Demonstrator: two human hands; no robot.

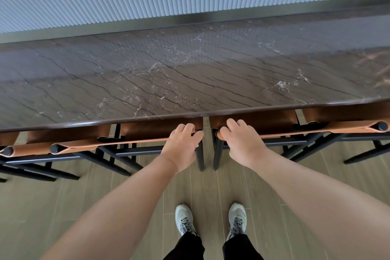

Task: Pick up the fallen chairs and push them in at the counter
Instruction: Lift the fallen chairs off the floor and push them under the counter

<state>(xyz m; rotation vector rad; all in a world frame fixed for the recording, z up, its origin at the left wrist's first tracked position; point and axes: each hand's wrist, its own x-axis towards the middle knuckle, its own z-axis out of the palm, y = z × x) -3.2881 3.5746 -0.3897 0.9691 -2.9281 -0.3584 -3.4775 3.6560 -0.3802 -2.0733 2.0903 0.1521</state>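
The left hand (183, 143) is curling its fingers over the right end of the tan leather back-rail of the left chair (105, 143), and the right hand (242, 140) is doing the same at the left end of the tan leather back-rail of the right chair (295, 131), each hand wrapping the strap where it meets the black round corner post. Both chairs, black-framed with brown leather seats, are standing upright side by side, their inner posts nearly touching between the two hands, and their seats are already lying partly beneath the overhanging edge of the dark brown veined stone counter (190, 74). The back-rails are running left to right, parallel to the counter edge, so the push that remains appears to be straight forward, away from the person's grey laced trainers (183, 218) on the pale wood-plank floor (63, 196). Each hand is gripping only an inner corner (not the middle of its rail), so an uneven shove could be swinging a chair's outer end askew. Further matching chairs are standing tucked in at the far left and far right.
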